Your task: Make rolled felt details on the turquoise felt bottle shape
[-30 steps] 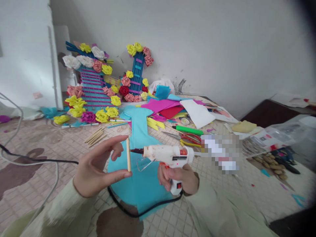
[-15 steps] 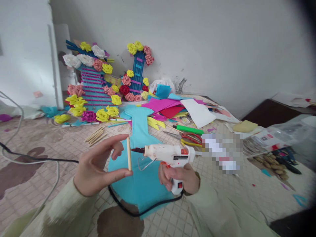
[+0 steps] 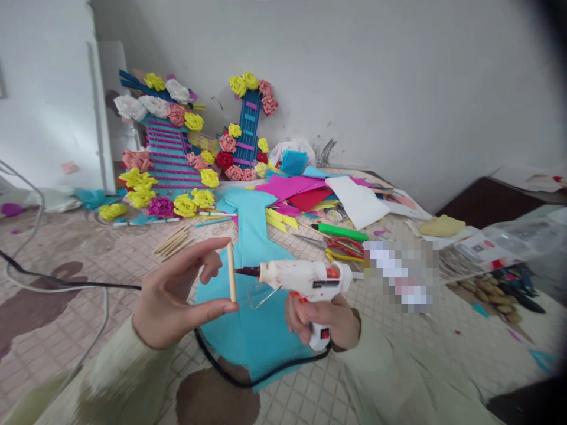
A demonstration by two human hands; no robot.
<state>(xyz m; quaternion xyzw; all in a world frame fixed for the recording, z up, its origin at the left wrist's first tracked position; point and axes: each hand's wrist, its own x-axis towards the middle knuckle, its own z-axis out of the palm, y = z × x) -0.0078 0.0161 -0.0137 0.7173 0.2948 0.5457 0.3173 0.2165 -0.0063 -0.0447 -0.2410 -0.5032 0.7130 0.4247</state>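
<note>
Of the 2 hands, the left hand (image 3: 166, 301) pinches a short wooden stick (image 3: 232, 274) by its ends between thumb and forefinger, long axis nearly upright; the right hand (image 3: 330, 319) grips a glue gun (image 3: 295, 275) by its handle. The dark nozzle (image 3: 248, 271) points left at about the stick's middle – so close that contact is hard to tell. The stick is pale and slim, the gun white plastic, smudged near the front. Beneath, a flat turquoise guitar-like shape (image 3: 251, 227) lies on the worktop (image 3: 319, 383) – matte, round at the near end
</note>
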